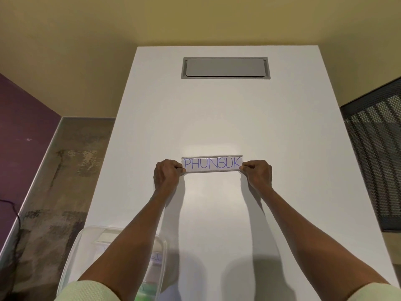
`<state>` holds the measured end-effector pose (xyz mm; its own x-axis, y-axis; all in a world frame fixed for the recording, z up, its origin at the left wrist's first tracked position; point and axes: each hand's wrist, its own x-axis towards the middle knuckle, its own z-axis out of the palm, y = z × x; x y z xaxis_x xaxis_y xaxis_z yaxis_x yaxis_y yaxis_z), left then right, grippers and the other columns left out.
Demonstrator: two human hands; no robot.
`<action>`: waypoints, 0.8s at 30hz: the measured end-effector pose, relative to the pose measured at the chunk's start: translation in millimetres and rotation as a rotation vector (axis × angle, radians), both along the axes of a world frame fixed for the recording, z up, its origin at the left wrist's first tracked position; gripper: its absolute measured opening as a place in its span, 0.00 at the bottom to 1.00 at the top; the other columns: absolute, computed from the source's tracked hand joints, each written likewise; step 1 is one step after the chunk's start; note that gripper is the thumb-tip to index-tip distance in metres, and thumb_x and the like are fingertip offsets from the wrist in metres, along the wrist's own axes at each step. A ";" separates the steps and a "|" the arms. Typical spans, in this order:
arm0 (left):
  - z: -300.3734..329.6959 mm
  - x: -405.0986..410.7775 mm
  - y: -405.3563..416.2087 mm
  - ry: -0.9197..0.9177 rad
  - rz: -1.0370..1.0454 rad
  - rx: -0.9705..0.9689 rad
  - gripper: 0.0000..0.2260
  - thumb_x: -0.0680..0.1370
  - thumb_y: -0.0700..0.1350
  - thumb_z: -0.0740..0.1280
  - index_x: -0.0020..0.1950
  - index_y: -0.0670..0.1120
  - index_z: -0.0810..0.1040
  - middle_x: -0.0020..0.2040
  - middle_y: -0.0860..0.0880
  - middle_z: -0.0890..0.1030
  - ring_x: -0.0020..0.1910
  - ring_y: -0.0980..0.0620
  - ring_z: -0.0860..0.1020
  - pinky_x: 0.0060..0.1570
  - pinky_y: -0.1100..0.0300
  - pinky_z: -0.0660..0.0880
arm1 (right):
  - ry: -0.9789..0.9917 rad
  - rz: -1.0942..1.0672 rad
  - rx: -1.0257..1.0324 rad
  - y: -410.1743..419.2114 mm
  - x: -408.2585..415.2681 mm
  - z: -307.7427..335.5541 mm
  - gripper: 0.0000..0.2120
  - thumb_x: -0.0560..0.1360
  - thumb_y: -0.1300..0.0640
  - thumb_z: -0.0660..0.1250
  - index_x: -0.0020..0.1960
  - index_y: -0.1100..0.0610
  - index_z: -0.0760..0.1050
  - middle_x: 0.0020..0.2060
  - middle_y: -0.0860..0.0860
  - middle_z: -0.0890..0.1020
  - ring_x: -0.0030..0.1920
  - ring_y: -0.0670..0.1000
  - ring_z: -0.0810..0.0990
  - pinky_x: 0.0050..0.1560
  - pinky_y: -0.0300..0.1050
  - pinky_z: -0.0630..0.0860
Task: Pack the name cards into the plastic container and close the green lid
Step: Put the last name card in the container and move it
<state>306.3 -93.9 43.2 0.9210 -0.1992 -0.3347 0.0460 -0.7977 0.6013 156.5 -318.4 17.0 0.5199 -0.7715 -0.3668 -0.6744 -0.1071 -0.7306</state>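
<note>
We hold one name card (212,164) between our two hands, out over the middle of the white table (282,131). The card is a long white strip in a clear sleeve, lettered PHUNSUK in blue, and it faces us nearly level. Our left hand (166,173) pinches its left end, thumb on the near face and the other fingers curled behind; our right hand (258,171) pinches the right end the same way — both sets of fingers clamped on the card. Whether the card's lower edge touches the table or hangs just above it, we cannot tell.

The plastic container (71,246) sits at the near left corner of the table, clear-walled and open at the top, partly hidden under our left forearm. Inside it lies at least one more card (only a few blurred blue marks of lettering show through the wall). Something green (146,290) shows low by the container's near end — possibly the lid, though too little is visible to be sure.

At the far end of the table a grey hatch (225,67) is set flush in the surface. A black mesh chair back (377,153) stands to the right.
</note>
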 end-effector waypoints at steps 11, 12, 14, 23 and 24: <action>-4.7 -5.5 4.4 -0.099 -0.120 0.124 0.10 0.67 0.41 0.67 0.31 0.40 0.69 0.25 0.47 0.64 0.31 0.48 0.61 0.28 0.61 0.58 | 0.005 0.058 -0.024 3.3 -3.4 -8.8 0.05 0.67 0.58 0.72 0.38 0.60 0.82 0.28 0.56 0.79 0.31 0.48 0.71 0.33 0.41 0.66; -3.7 -6.5 4.6 -0.105 -0.125 0.124 0.11 0.67 0.41 0.67 0.32 0.40 0.64 0.26 0.47 0.60 0.32 0.49 0.58 0.28 0.59 0.56 | 0.004 0.057 -0.025 4.0 -3.9 -8.8 0.06 0.66 0.58 0.72 0.39 0.61 0.81 0.29 0.57 0.80 0.31 0.48 0.71 0.33 0.42 0.66; -1.3 -6.8 4.5 -0.106 -0.137 0.103 0.13 0.65 0.40 0.65 0.33 0.43 0.60 0.31 0.48 0.57 0.35 0.51 0.55 0.30 0.57 0.54 | -0.011 0.060 -0.026 3.7 -4.6 -8.2 0.05 0.66 0.58 0.71 0.33 0.58 0.78 0.23 0.52 0.75 0.29 0.49 0.69 0.32 0.42 0.65; 0.1 3.1 13.6 -0.098 -0.199 0.082 0.13 0.75 0.38 0.66 0.43 0.53 0.65 0.46 0.56 0.70 0.44 0.50 0.65 0.44 0.60 0.66 | 0.005 0.175 -0.078 -7.5 -7.8 -2.0 0.11 0.63 0.61 0.74 0.44 0.56 0.78 0.39 0.50 0.81 0.41 0.51 0.78 0.41 0.44 0.72; 2.1 6.5 14.7 -0.092 -0.242 0.095 0.13 0.76 0.39 0.67 0.50 0.57 0.68 0.52 0.57 0.70 0.49 0.49 0.70 0.52 0.61 0.68 | 0.010 0.215 -0.124 -10.6 -8.7 -1.2 0.12 0.63 0.60 0.74 0.46 0.56 0.78 0.41 0.49 0.81 0.43 0.50 0.77 0.41 0.45 0.71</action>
